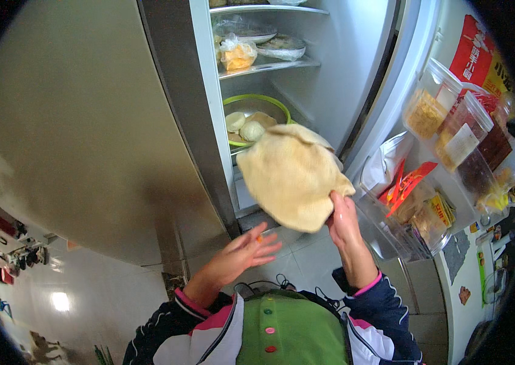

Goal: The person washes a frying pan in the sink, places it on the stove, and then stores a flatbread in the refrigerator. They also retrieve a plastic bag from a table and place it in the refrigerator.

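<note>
My right hand [344, 219] grips the near right edge of a large, pale, floppy round sheet [291, 175], which looks like flatbread. Along its far side the sheet is folded over, and it hangs before the lower part of the open refrigerator. My left hand [250, 251] is below and left of it, apart from it, fingers spread and holding nothing. Behind the sheet, a basin with a green rim [262, 96] sits on a low shelf. Pale round pieces of food [252, 131] lie in it, and the sheet hides part of it.
Bagged orange food [239, 57] and a covered dish [282, 47] stand on the shelf above. The open refrigerator door [421, 68] at right carries plastic containers [433, 100] and packets. A closed steel door [84, 127] fills the left. A white countertop [460, 315] lies at lower right.
</note>
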A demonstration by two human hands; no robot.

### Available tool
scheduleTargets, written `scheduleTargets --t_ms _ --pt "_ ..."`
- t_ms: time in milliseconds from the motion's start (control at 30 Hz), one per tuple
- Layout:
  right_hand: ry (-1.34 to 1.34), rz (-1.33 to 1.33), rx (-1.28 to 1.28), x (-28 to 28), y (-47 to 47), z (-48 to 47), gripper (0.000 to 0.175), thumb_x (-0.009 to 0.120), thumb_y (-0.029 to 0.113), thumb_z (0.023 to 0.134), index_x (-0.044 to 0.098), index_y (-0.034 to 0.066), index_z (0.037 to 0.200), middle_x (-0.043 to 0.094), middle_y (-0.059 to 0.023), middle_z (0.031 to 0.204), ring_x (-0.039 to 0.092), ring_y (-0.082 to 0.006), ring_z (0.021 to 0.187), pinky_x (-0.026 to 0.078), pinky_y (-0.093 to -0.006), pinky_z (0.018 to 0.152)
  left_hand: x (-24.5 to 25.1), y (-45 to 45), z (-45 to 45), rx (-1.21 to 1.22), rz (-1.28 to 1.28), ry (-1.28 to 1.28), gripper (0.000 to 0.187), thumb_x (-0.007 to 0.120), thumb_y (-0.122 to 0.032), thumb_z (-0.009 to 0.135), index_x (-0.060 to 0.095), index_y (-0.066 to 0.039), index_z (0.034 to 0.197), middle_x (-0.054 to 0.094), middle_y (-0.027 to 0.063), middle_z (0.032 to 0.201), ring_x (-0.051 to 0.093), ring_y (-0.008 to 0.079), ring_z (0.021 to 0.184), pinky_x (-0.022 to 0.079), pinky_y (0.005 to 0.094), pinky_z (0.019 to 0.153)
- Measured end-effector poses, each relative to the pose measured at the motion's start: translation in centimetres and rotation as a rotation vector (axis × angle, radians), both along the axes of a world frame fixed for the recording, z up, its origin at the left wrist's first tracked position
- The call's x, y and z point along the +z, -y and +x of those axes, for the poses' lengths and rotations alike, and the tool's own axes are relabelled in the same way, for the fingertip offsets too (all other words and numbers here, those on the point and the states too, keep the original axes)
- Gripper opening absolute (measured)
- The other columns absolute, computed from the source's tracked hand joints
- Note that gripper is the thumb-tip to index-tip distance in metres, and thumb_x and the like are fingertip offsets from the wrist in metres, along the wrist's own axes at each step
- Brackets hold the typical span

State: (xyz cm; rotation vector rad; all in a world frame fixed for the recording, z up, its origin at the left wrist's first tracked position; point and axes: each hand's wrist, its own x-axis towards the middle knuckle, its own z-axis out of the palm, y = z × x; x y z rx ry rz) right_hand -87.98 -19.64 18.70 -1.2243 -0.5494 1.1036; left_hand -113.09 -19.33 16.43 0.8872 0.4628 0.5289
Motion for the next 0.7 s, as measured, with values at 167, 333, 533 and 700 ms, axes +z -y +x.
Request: scheduleTargets --t_ms 167,333,533,700 --pt "0.158 0.110 -0.105 -0.3 -9.9 -0.2 0.034 0.043 0.020 0.089 0.053 -0.0067 0.108 0.063 -0.0149 0.094 0.065 -0.0226 0.078 0.056 -0.0343 0.060 -0.7 1.1 -4.2 -0.035 -0.022 -0.107 0.050 0.035 -0.030 0.100 0.027 -0.003 0.141 0.048 0.0217 0.130 0.055 0.0302 0.112 0.044 0.0370 0.096" --pt "0.085 0.098 -0.094 0.3 -20.3 -2.7 0.034 0.039 0.015 0.089 0.050 -0.0082 0.111 0.061 -0.0180 0.096 0.064 -0.0255 0.071 0.056 -0.0338 0.051 0.5 3.3 -6.9 0.181 0.003 -0.144 0.048 0.041 -0.031 0.098 0.035 -0.003 0.137 0.053 0.0210 0.125 0.056 0.0295 0.110 0.045 0.0356 0.095" --pt "-0.112 -0.088 -0.098 -3.6 -32.8 -4.2 0.027 0.040 0.013 0.090 0.050 -0.0018 0.111 0.061 -0.0186 0.096 0.064 -0.0293 0.068 0.055 -0.0383 0.046 2.8 5.1 -6.8 0.414 -0.062 -0.256 0.047 0.043 -0.029 0.097 0.036 -0.001 0.136 0.054 0.0209 0.123 0.056 0.0295 0.111 0.044 0.0368 0.096" --pt "-0.146 -0.185 -0.125 -8.1 -39.1 -3.7 0.022 0.047 0.006 0.087 0.053 0.0020 0.108 0.060 -0.0174 0.101 0.063 -0.0334 0.076 0.054 -0.0466 0.049 2.6 5.8 -7.0 0.541 -0.096 -0.256 0.047 0.042 -0.027 0.098 0.035 -0.001 0.136 0.052 0.0237 0.124 0.054 0.0326 0.113 0.042 0.0399 0.098"
